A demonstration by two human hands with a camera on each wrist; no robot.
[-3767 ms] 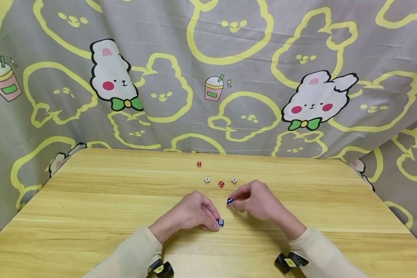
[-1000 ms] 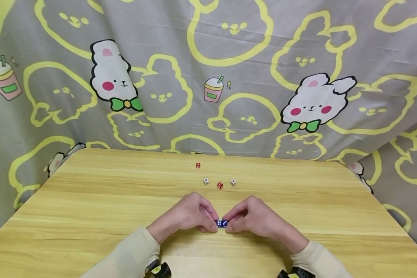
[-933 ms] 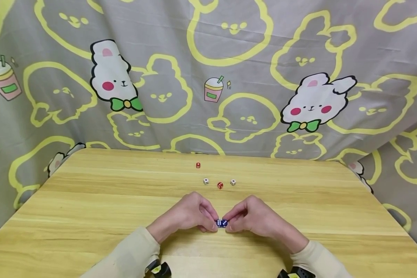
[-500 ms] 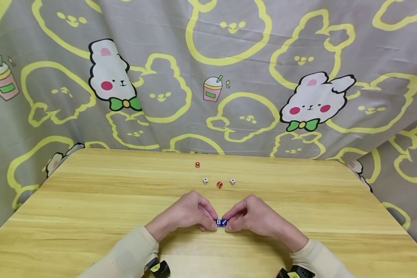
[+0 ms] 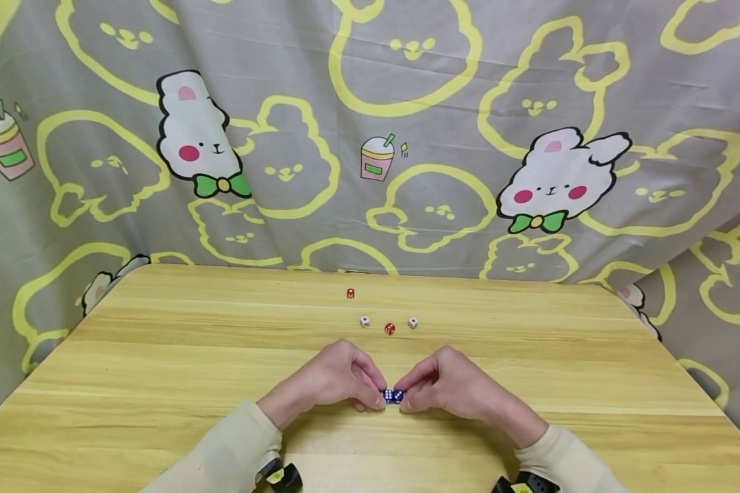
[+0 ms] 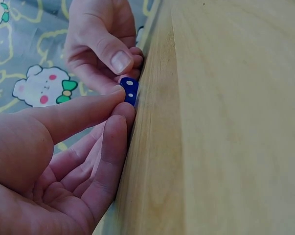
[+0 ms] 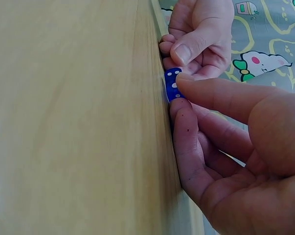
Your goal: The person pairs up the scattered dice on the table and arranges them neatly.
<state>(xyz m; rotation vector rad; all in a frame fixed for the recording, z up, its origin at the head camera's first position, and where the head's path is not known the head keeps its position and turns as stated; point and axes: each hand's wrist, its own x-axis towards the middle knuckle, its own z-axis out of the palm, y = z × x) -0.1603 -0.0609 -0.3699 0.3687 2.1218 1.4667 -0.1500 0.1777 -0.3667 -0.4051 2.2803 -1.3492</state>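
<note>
Two blue dice with white pips sit side by side low over the wooden table, between my hands in the head view. My left hand (image 5: 339, 376) pinches the left blue die (image 5: 388, 395) between thumb and fingers. From the other side, my right hand (image 5: 453, 383) pinches the right blue die (image 5: 398, 396). The two dice stand face to face at the fingertips. In the left wrist view a blue die face (image 6: 129, 89) shows past the thumb. The right wrist view shows a blue face (image 7: 173, 84) with several pips beside the thumb.
Beyond the hands lie a white die (image 5: 364, 321), a red die (image 5: 390, 329) and another white die (image 5: 412, 322). Farther back is a second red die (image 5: 351, 293). The wooden table (image 5: 191, 329) ends at a patterned grey curtain (image 5: 321, 137).
Since the earliest frame, my right hand has brought its blue die down and left, up against the one in my left hand. Over the last second both hands hold still.
</note>
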